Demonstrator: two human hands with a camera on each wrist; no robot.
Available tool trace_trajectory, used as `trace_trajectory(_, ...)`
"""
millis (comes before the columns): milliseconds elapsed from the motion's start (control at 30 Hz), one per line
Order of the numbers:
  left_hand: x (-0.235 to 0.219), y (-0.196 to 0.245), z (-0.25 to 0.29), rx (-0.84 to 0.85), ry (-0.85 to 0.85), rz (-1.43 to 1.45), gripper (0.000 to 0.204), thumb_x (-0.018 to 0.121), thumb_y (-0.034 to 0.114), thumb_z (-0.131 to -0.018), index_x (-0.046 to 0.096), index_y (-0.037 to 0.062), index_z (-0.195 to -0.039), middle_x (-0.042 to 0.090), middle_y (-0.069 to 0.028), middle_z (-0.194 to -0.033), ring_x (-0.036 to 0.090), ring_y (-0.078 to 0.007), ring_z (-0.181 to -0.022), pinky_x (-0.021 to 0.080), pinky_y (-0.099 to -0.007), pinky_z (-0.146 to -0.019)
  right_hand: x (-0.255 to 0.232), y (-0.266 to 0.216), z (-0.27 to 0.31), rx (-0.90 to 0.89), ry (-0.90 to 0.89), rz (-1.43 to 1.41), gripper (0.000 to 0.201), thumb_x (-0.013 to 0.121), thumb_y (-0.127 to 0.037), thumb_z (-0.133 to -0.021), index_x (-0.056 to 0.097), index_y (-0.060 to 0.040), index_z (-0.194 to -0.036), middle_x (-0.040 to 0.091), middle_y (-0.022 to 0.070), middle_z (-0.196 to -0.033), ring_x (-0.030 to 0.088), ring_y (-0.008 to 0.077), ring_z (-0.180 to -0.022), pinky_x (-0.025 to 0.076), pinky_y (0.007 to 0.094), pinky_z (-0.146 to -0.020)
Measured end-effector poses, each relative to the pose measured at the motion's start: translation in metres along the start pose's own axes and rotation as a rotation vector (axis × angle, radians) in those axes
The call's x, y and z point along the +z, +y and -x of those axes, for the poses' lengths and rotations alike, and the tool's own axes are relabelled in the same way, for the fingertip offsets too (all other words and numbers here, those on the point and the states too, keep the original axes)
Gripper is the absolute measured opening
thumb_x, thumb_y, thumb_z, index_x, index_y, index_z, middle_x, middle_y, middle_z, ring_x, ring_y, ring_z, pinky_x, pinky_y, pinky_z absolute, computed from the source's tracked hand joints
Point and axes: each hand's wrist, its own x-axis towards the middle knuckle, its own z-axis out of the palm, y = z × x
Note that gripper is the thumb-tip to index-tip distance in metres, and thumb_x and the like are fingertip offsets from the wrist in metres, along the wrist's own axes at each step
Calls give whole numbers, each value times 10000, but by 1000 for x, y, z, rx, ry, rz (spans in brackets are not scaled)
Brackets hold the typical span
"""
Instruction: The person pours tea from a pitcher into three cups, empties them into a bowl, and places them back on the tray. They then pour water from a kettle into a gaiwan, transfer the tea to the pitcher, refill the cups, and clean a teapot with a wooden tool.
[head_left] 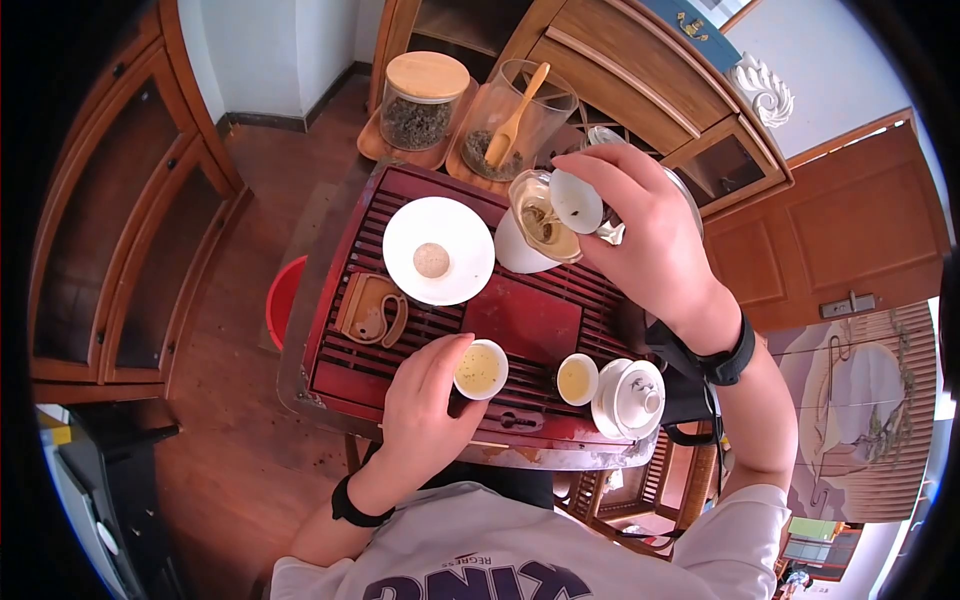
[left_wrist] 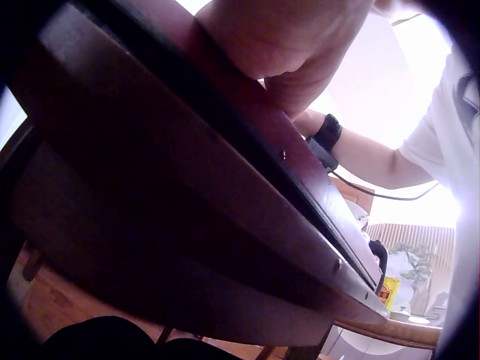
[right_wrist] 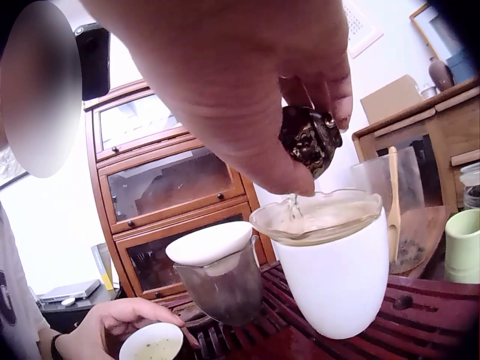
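Observation:
My right hand [head_left: 650, 230] pinches a small cup [head_left: 577, 200], white inside, tilted over a glass bowl [head_left: 540, 215] with a wavy rim. In the right wrist view this cup [right_wrist: 309, 139] has a dark patterned outside, and a thin stream falls from it into the glass bowl [right_wrist: 322, 225], which sits on a tall white vessel [right_wrist: 337, 285]. My left hand [head_left: 425, 410] curls its fingers round a white cup of yellow tea [head_left: 478, 371] near the front of the tray. Part of the left hand [left_wrist: 292, 45] shows in the left wrist view; its cup is hidden there.
The slatted red tray [head_left: 340, 380] also bears a wide white dish [head_left: 407, 225], a wooden piece [head_left: 362, 305], a second tea cup [head_left: 577, 379] and a lidded white pot [head_left: 628, 400]. Behind stand a lidded tea jar [head_left: 418, 115] and a glass jar [head_left: 540, 100] with a wooden scoop.

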Motion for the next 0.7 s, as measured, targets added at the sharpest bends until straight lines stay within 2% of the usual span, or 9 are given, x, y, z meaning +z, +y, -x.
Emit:
trace_trajectory(233,0,0,0,-2,-8,5,692,805,6,-644,554,16,-1288,630,-175,-1213,626,-363,-1062,510,-440,-907,3,0,0,-171,12,305,561,741,33,-627,668,-97,-1167,636,104,-1111,639,318,-993,541,410,-834)
trace_trajectory(367,-1,0,-1,1,-1,5,681,810,8,-645,561,14,-1279,633,-177,-1205,629,-364,-1059,516,-437,-900,-1,-3,4,-162,37,298,550,759,21,-629,662,-77,-1162,648,111,-1114,647,318,-979,545,404,-822)
trace_trajectory(433,-1,1,-1,-7,18,46,654,819,14,-660,570,10,-1265,638,-180,-1193,634,-365,-1051,526,-434,-888,-9,-19,11,104,60,-54,540,731,32,-642,653,-77,-1165,657,123,-1102,652,329,-980,546,405,-841)
trace_trajectory(500,-1,0,0,-18,35,66,640,830,21,-672,572,13,-1258,640,-174,-1173,640,-346,-1044,528,-414,-887,-13,-28,21,145,53,-138,551,771,1,-635,649,-67,-1168,669,142,-1083,658,346,-968,548,407,-832)
trace_trajectory(567,-1,-1,0,-27,49,90,626,840,27,-684,575,16,-1251,643,-169,-1153,647,-328,-1037,529,-394,-886,-17,-42,36,278,-93,-324,555,800,-30,-632,647,-56,-1165,670,158,-1046,657,348,-975,549,401,-828)
trace_trajectory(600,-1,-1,1,-14,68,103,628,844,25,-687,571,14,-1253,639,-169,-1165,645,-321,-1043,529,-393,-889,-15,-43,45,253,-121,-321,582,861,-58,-612,652,-24,-1153,690,108,-1039,677,229,-963,538,334,-822)
trace_trajectory(700,-2,-1,1,-2,93,136,640,848,14,-690,559,9,-1261,621,-171,-1191,639,-308,-1055,531,-388,-896,-12,-53,59,259,-250,-311,572,865,-68,-593,655,-31,-1124,687,114,-1013,664,278,-923,533,362,-826)
